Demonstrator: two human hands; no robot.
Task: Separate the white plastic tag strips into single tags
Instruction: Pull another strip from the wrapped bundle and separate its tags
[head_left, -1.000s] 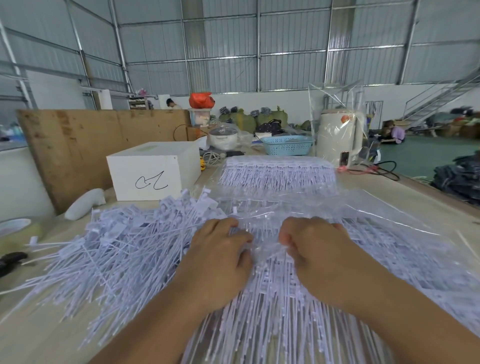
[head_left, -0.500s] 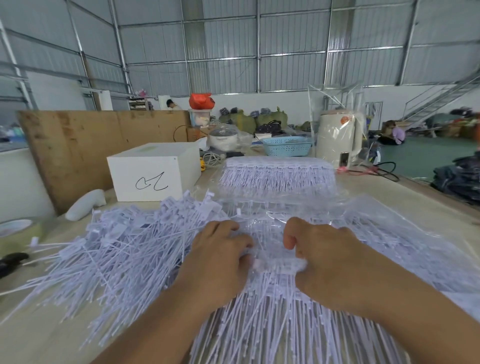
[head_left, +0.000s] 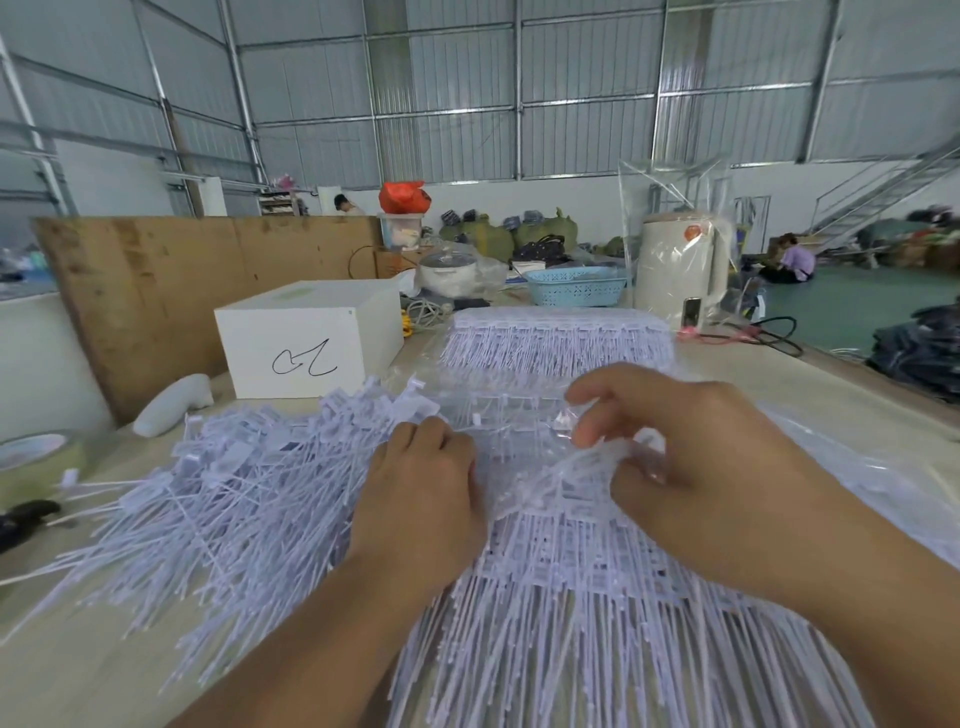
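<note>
- Head view: the left hand (head_left: 421, 499) lies knuckles up on the near stack of joined tag strips (head_left: 571, 566), fingers curled down into the top edge of the stack; whether it pinches a strip or only presses there cannot be told.
- The right hand (head_left: 691, 467) is raised just above the same stack, thumb and curled fingers pinching a crumpled, lifted strip (head_left: 576, 467) together with a fold of clear plastic wrap (head_left: 831, 457).
- The near stack lies in the middle of the table (head_left: 62, 670), its thin tails fanning toward the camera between the two forearms.
- A loose heap of single tags (head_left: 218, 499) spreads over the table on the left, touching the left hand's side.
- A second stack of strips (head_left: 561, 338) lies farther back, beyond the hands, on the same clear wrap.
- A white box (head_left: 306, 338) with a black scribble stands behind the heap; a white rounded object (head_left: 174, 405) lies to its left, in front of a leaning plywood board (head_left: 156, 280).
- A tape roll (head_left: 36, 457) and a dark tool (head_left: 21, 519) sit at the left edge.
- At the far end stand a blue basket (head_left: 576, 286), a white pot (head_left: 447, 270) and a bagged cream kettle (head_left: 680, 265).
- Behind, a person (head_left: 792, 260) sits on the green floor.
</note>
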